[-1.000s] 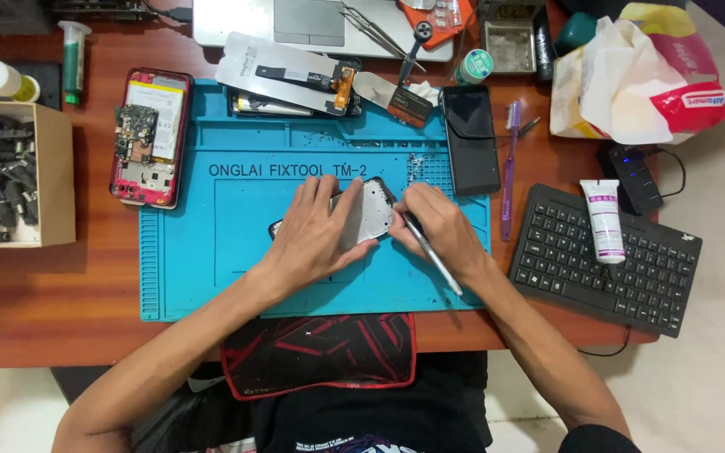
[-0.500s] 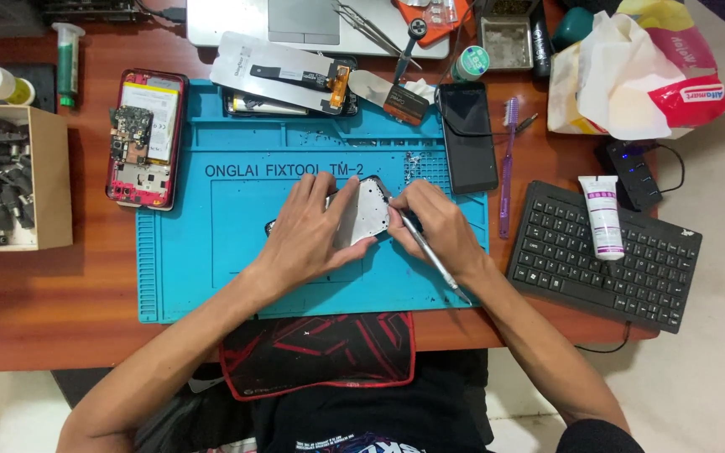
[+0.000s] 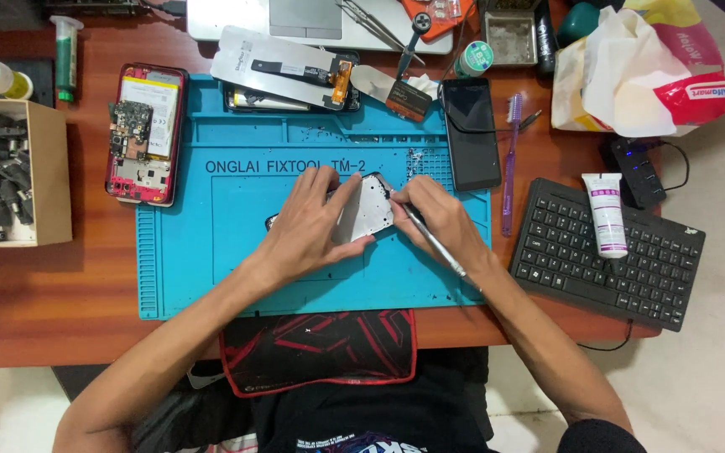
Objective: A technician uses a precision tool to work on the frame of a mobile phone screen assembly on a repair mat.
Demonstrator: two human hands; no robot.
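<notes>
Blue mat [image 3: 186, 277] covered the wooden counter [image 3: 44, 294], clutter all round. Left hand [image 3: 312, 222] pressed flat on the phone frame [image 3: 367, 210] mid-mat; right hand [image 3: 438, 222] gripped a tool [image 3: 434, 243] at its edge.

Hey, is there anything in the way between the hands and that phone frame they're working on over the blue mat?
Nothing visible. The left hand already lies on the phone frame, pinning it to the blue mat. The right hand holds a thin metal tool whose tip meets the frame's right edge. The dark phone sits apart, beyond it.
</notes>
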